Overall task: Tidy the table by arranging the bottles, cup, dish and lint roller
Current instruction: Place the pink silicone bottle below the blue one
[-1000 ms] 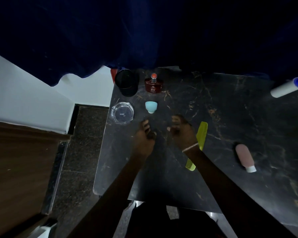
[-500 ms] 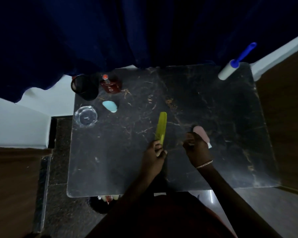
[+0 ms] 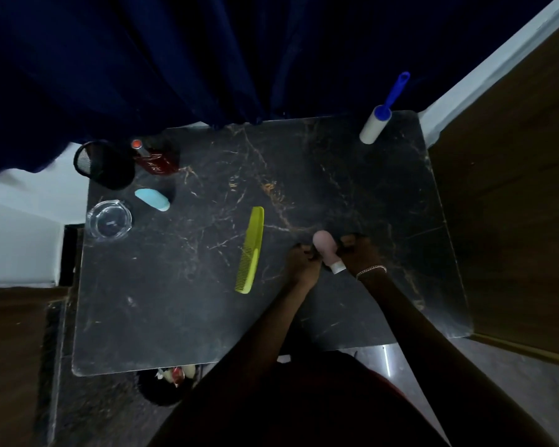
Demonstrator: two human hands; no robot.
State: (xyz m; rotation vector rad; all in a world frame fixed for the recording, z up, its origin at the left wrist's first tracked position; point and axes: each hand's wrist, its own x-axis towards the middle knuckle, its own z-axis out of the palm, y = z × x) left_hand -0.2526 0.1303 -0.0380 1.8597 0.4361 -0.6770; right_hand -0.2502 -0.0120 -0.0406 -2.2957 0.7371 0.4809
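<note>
The right fingers (image 3: 349,242) curl round the right side of the pale pink plastic squeeze bottle (image 3: 326,250), and the right hand (image 3: 361,257) holds it just above the near middle of the black marble table (image 3: 207,317), white cap toward the person. The left fingers (image 3: 302,251) are bent against the bottle's left side; in this dim light I cannot tell whether they grip it or only touch it. A thin chain bracelet (image 3: 372,270) circles the right wrist.

Half a second ago the left hand (image 3: 304,269) sat on the near end of the yellow-green plastic comb (image 3: 251,250); now it is off the comb, which lies alone to the left, apart from both hands.

Counted:
- three bottles: the pink one, a pale blue bottle (image 3: 152,199) lying flat, and a dark red glass bottle (image 3: 156,160) at the far left
- one black mesh cup (image 3: 104,165)
- one clear glass dish (image 3: 109,220)
- one white lint roller with a blue handle (image 3: 377,123) at the far right corner
- one comb
</note>
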